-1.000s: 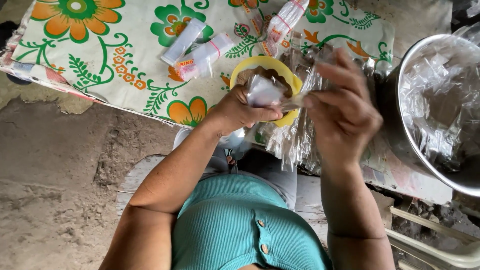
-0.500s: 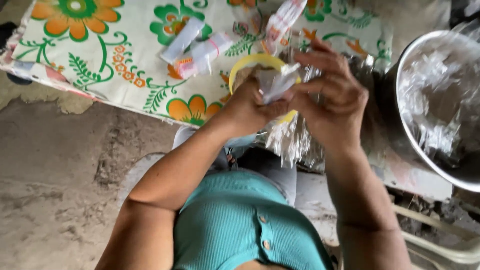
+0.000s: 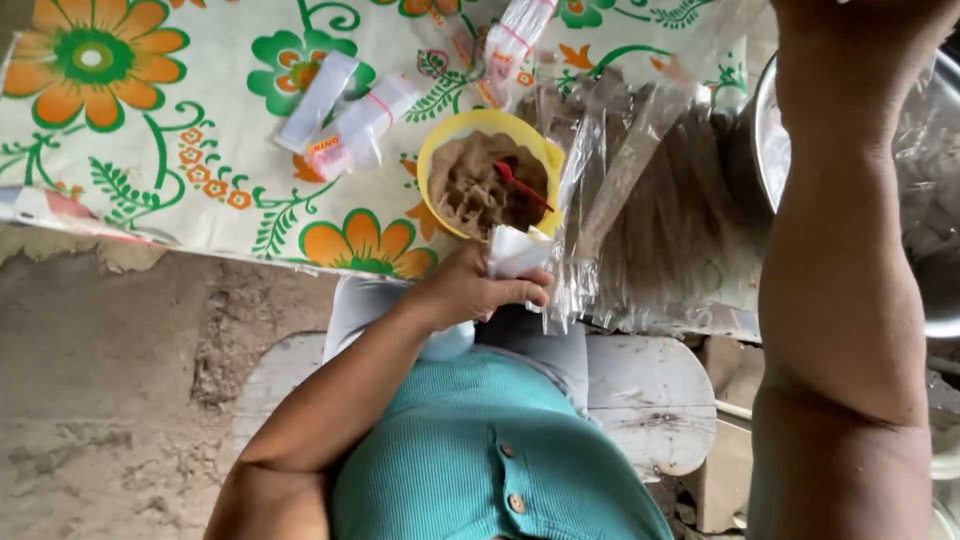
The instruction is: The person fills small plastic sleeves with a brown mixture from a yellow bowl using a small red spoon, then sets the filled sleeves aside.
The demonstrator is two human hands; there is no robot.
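While left hand [image 3: 470,290] grips a small bag [image 3: 515,250], yellow bowl [image 3: 445,160] beside, clear bags [image 3: 640,180] near

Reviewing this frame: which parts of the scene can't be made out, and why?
- Right hand: head view, cut off by the top edge; whether it holds anything cannot be told.
- Metal bowl: mostly hidden behind the right forearm; contents unclear.
- Small white packet in the left hand: fingers cover its lower part; contents not visible.
- Brown filling in the yellow bowl: too blurred to identify.
- Clear bags: overlapping, uncountable.
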